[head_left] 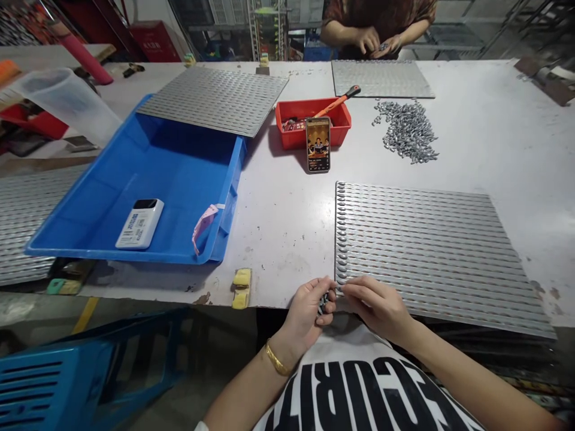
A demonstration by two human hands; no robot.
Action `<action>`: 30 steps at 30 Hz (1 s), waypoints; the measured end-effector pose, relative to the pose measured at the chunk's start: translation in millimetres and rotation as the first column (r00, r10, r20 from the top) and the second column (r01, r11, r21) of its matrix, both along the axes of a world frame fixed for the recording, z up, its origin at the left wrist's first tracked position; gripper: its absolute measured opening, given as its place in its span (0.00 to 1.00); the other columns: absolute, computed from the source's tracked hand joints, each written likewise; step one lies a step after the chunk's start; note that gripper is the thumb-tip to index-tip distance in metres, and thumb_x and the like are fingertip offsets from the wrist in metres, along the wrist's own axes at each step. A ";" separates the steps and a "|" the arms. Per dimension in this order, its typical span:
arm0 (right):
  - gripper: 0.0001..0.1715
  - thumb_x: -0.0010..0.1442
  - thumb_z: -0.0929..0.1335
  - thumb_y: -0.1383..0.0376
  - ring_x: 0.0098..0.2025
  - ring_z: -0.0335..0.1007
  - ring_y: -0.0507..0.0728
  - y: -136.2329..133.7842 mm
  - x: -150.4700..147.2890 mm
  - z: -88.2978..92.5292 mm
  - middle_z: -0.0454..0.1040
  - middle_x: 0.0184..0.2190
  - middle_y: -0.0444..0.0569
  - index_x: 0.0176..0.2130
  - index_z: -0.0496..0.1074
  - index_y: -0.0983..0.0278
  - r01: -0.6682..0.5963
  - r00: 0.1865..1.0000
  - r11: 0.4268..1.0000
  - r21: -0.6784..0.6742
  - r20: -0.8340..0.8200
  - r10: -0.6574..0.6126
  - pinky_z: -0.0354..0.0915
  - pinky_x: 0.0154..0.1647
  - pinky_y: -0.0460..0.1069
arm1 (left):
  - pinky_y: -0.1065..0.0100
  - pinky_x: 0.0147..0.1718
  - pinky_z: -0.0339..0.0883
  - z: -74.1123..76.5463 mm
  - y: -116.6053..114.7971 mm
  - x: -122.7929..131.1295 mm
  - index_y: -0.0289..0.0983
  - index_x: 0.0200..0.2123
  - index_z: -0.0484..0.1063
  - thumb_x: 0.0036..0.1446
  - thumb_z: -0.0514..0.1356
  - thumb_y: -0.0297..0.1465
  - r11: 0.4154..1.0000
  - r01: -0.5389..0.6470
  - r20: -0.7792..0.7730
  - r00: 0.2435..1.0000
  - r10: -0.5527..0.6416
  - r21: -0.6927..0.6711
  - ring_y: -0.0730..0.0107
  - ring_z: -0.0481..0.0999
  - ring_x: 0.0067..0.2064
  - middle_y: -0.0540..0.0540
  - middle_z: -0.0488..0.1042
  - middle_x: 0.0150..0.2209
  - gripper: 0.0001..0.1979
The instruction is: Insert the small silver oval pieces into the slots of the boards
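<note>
My left hand [309, 310] is curled around a handful of small grey metal pieces [322, 304] at the table's front edge. Close beside it, my right hand [381, 304] has thumb and fingertips pinched together at the near left corner of a ridged metal plate [431, 245]. Whatever is in that pinch is too small to make out. A column of small, shiny oval pieces [341, 233] lines the plate's left edge. Beyond the plate lies a loose pile of similar metal pieces [409, 130].
A blue tray [188, 158] at left holds a white power bank [140, 224], with another ridged plate [215, 99] across its far end. A phone [318, 145] leans on a red bin [287, 139]. Opposite, a person's hands [375, 42] work above a further plate [381, 79].
</note>
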State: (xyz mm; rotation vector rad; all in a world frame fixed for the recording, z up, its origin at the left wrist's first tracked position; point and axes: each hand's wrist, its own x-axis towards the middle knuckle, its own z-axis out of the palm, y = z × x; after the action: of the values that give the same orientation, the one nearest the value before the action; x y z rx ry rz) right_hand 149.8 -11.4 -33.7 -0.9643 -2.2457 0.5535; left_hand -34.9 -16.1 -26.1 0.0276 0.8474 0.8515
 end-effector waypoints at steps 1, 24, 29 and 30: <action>0.16 0.62 0.63 0.75 0.39 0.71 0.56 -1.7 2.3 -1.3 0.74 0.38 0.53 0.48 0.69 0.61 0.010 1.000 1.000 -0.017 0.003 -0.010 0.69 0.35 0.49 | 0.81 0.12 0.42 0.5 2.5 -3.7 0.33 0.34 0.70 0.52 0.65 0.36 0.999 -0.030 0.017 0.999 0.030 -0.012 0.83 0.61 0.21 0.50 0.66 0.27 0.13; 0.11 0.62 0.62 0.73 0.35 0.65 0.55 -15.4 0.5 -28.5 0.71 0.33 0.51 0.41 0.72 0.65 0.024 0.948 0.992 0.124 0.313 -0.062 0.61 0.33 0.49 | 0.80 0.11 0.45 -1.7 13.1 -18.1 0.35 0.37 0.66 0.58 0.56 0.29 0.970 -0.212 0.103 0.969 0.225 -0.118 0.82 0.58 0.19 0.52 0.63 0.26 0.04; 0.11 0.63 0.62 0.73 0.34 0.64 0.55 -14.9 0.2 -27.9 0.70 0.31 0.50 0.38 0.73 0.64 0.020 0.944 0.991 0.132 0.325 -0.062 0.61 0.33 0.48 | 0.79 0.11 0.45 -4.3 14.0 -13.7 0.35 0.36 0.66 0.58 0.57 0.29 0.969 -0.214 0.085 0.971 0.225 -0.127 0.82 0.58 0.19 0.52 0.63 0.26 0.04; 0.11 0.63 0.62 0.73 0.34 0.64 0.55 -14.8 0.2 -28.0 0.70 0.31 0.51 0.38 0.73 0.64 0.019 0.944 0.991 0.129 0.325 -0.060 0.61 0.33 0.48 | 0.79 0.11 0.45 -4.7 14.2 -13.2 0.35 0.36 0.66 0.58 0.57 0.29 0.969 -0.213 0.083 0.971 0.224 -0.128 0.82 0.58 0.19 0.52 0.63 0.26 0.04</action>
State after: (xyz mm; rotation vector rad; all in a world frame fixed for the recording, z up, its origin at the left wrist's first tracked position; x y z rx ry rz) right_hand 150.0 -26.2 -61.8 -1.1001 -2.5121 0.2422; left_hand -48.1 -1.9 -30.8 -0.2137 0.8177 0.9997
